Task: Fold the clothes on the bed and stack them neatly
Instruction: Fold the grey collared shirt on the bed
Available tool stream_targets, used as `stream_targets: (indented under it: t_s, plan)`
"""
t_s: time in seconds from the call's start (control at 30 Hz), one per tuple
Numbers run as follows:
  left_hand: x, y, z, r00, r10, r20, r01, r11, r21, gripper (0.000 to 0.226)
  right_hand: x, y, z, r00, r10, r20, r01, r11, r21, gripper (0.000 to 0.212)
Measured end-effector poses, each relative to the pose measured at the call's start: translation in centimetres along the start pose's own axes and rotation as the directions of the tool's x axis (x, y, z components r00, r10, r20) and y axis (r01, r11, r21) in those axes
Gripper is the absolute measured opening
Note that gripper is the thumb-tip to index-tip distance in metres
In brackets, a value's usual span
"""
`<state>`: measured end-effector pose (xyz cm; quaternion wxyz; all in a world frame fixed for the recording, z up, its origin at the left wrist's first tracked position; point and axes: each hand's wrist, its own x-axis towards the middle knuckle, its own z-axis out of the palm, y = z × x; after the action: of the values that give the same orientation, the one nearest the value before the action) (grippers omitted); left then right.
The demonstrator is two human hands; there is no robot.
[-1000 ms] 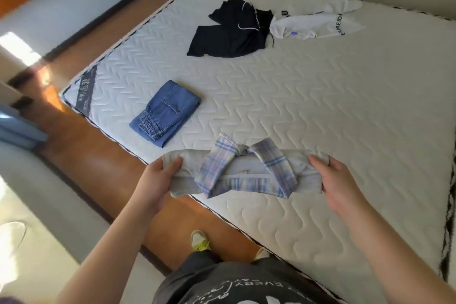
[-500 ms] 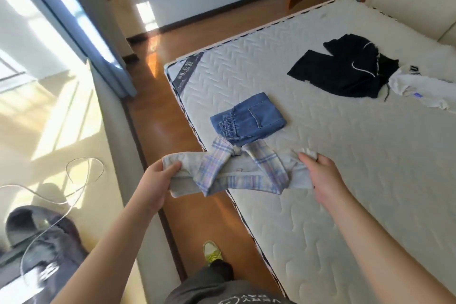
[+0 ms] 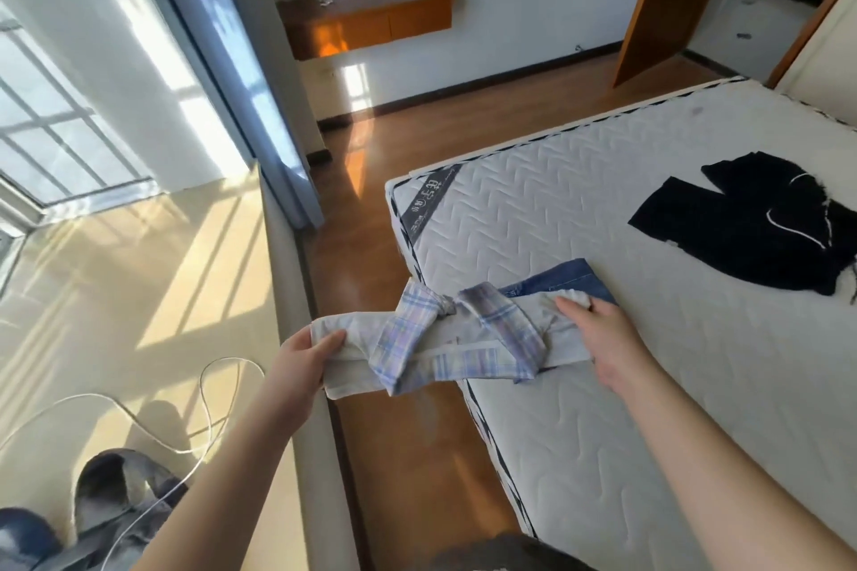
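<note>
Risk was unravelling: folded plaid-sleeved garment point(image 3: 457, 338) hung half off the mattress point(image 3: 603, 385) edge over the jeans point(image 3: 566, 276), left hand point(image 3: 301, 362) pinching one end, right hand point(image 3: 598, 329) gripping the other.

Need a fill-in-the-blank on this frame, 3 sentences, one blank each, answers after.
1. Both hands hold the folded gray garment with ____ sleeves.
2. The right hand brings its end of the garment over the folded ____ on the mattress.
3. The garment lying unfolded at the far right of the mattress is ____ in colour.

Missing words: plaid; jeans; black
</note>
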<state>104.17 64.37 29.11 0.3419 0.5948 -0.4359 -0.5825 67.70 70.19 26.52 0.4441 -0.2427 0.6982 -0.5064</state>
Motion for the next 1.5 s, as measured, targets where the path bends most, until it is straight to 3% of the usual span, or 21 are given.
stream_targets:
  t_s: [0.23,0.43,0.8,1.1,1.23,1.5]
  plan:
    - [7.8,4.9,0.9,0.996,0.045,-0.074,-0.044,0.999,0.009,0.013,7.1,-4.9,3.8,1.0,-0.006,-0.01,0.006,1.0,-0.004,0.016]
    - [16.3,8.0,2.9,0.998,0.053,-0.045,-0.052,0.998,0.017,0.014,15.4,-6.8,5.0,1.0,0.003,0.002,-0.003,1.0,0.029,0.02]
    - [28.9,9.7,7.9,0.986,-0.139,-0.093,0.139,0.99,-0.006,0.006,28.6,-11.3,5.7,0.996,0.085,0.03,-0.077,0.979,-0.188,0.015]
    - [37.4,9.4,9.6,0.964,-0.267,-0.02,0.265,0.962,-0.07,0.01,37.1,-13.0,7.6,0.988,0.154,-0.001,-0.151,0.968,-0.2,0.004]
    - [42.4,10.1,10.2,0.954,-0.299,-0.005,0.297,0.95,-0.093,0.012,42.0,-13.9,9.4,0.987,0.159,-0.012,-0.158,0.963,-0.218,0.012]
    - [56.5,13.3,12.0,0.952,-0.301,-0.053,0.294,0.95,-0.105,0.013,56.4,-19.4,15.8,0.998,-0.035,-0.056,0.008,0.903,-0.429,0.024]
